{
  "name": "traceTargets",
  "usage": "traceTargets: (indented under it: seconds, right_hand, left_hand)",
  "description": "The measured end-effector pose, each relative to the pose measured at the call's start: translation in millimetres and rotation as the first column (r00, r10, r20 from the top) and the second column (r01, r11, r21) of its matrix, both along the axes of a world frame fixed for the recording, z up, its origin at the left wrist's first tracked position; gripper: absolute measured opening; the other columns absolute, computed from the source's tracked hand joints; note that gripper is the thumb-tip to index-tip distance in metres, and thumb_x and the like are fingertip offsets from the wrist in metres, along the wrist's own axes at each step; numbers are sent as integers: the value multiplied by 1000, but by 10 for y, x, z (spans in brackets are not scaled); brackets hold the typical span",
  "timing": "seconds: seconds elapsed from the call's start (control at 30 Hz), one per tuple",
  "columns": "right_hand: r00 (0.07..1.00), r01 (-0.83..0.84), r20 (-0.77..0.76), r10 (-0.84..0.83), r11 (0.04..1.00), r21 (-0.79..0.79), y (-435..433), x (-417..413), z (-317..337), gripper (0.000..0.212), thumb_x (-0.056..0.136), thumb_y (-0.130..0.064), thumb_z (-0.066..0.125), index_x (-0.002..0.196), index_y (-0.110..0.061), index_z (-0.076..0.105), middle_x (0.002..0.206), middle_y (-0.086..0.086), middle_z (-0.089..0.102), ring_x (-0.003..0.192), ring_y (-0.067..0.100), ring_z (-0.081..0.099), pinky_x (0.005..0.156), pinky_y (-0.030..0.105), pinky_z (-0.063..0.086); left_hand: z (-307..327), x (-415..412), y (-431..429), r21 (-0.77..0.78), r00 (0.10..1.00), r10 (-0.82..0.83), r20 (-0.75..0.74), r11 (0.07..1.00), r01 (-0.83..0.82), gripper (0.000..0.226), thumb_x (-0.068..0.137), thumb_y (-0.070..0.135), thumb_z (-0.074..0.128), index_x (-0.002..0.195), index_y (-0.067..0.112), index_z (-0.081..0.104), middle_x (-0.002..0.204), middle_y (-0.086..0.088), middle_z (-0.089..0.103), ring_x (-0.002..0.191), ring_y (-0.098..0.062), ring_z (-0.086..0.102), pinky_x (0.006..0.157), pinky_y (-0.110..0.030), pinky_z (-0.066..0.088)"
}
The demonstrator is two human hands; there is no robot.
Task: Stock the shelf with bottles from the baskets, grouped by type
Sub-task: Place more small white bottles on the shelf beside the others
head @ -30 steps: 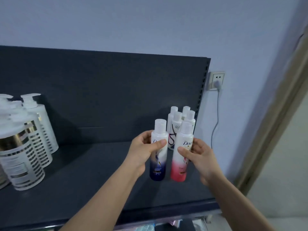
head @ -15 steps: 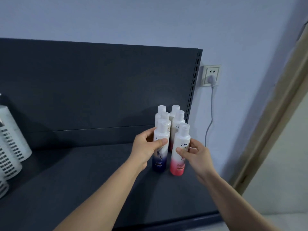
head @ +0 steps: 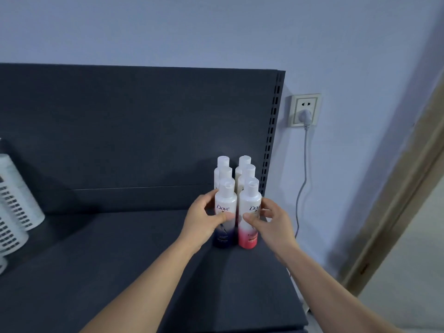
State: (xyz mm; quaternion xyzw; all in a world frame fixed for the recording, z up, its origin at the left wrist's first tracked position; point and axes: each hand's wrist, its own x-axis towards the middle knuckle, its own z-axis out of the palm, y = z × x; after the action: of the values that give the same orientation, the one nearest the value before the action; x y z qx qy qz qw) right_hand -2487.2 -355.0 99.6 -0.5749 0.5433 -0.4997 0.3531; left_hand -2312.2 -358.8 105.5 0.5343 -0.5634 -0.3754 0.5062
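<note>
Gripping smooth cylinders on the matte shelf (head: 120,260), left hand (head: 201,223) holds navy-based bottle (head: 225,205), right hand (head: 272,223) pink-based bottle (head: 249,206).

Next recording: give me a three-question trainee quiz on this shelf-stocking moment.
1. True or false: the left hand grips the pink-bottomed Dove bottle.
2. How many white-capped bottles show in the cluster at the right end of the shelf? A) four B) six C) nine
3. Fill in: right of the shelf, a plug sits in the wall ____.
Key: 1. False: it grips the blue-bottomed Dove bottle; the right hand grips the pink one. 2. B. 3. socket.
</note>
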Motion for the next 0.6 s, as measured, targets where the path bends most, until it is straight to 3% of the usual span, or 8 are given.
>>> traceTargets:
  seconds: [0.13, 0.3, 0.4, 0.5, 0.6]
  right_hand:
    - [999, 4, -42, -6, 999, -44, -96, 2, -44, 41, 79, -16, 79, 95, -48, 58, 96, -13, 69, 86, -1, 61, 72, 15, 44]
    - [998, -15, -60, 13, 999, -39, -182, 4, -90, 39, 79, -18, 79, 111, -33, 60, 103, -12, 68, 93, -1, 59, 78, 16, 47]
    - [997, -14, -73, 11, 999, -36, -189, 2, -92, 40, 81, -21, 78, 111, -34, 57, 100, -14, 66, 91, -2, 59, 70, 11, 43]
    - [996, -3, -91, 2, 1000, -12, -191, -17, -120, 42, 80, -27, 79, 114, -33, 55, 100, -13, 67, 94, 6, 62, 79, 24, 52]
    - [994, -3, -107, 1, 1000, -21, -155, -26, -158, 68, 75, -36, 82, 133, -27, 48, 120, -10, 61, 110, 9, 58, 96, 35, 51]
  left_hand:
    - [-59, 22, 8, -48, 990, 43, 137, 998, -36, 46, 70, 14, 83, 109, 26, 62, 106, 13, 67, 98, 3, 61, 79, -14, 45]
    - [-52, -33, -41, -96, 970, 105, 221, 992, -86, 45, 73, 16, 81, 113, 21, 63, 107, 11, 66, 100, -1, 60, 79, -12, 44]
    - [-60, -62, -69, -120, 960, 125, 251, 988, -97, 47, 73, 18, 81, 116, 20, 62, 109, 10, 65, 101, -3, 60, 82, -14, 44]
    - [-73, -71, -58, -126, 955, 132, 267, 987, -101, 49, 74, 20, 80, 119, 20, 61, 111, 11, 64, 102, -3, 59, 83, -15, 44]
    - [-90, -65, -11, -127, 947, 140, 288, 986, -108, 52, 73, 24, 81, 121, 22, 60, 112, 11, 63, 104, -5, 60, 90, -24, 48]
